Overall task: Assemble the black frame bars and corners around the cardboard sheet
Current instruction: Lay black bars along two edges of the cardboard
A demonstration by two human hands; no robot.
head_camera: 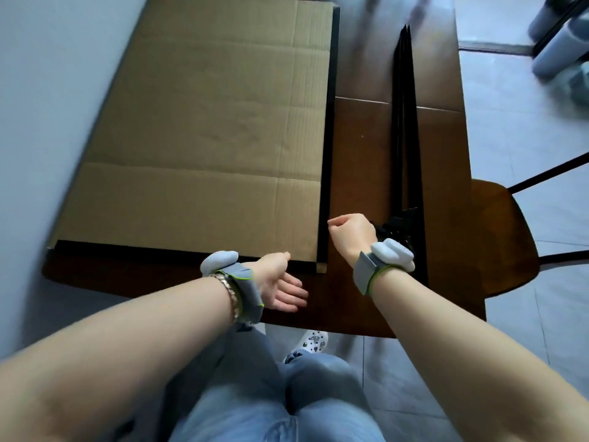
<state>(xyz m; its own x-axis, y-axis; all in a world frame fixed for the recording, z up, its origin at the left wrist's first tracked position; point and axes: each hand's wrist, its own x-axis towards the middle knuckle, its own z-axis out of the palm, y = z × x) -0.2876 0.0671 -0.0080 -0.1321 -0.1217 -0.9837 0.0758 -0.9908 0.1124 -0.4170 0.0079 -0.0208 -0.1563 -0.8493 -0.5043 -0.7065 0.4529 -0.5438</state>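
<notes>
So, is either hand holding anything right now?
Left hand: open, holding nothing. Right hand: curled beside the black side bar; whether it grips anything cannot be told.

Cardboard sheet (204, 129) flat on table (360, 148), centre-left. Black bars run along its right edge (330, 138) and near edge (159, 248). Spare bars bundle (406, 138) lies right of centre, black corners (398, 224) at its near end. Left hand (280, 282) lower centre, fingers relaxed, just beside the near bar. Right hand (350, 231) has curled fingers beside the right bar; contents unclear.
</notes>
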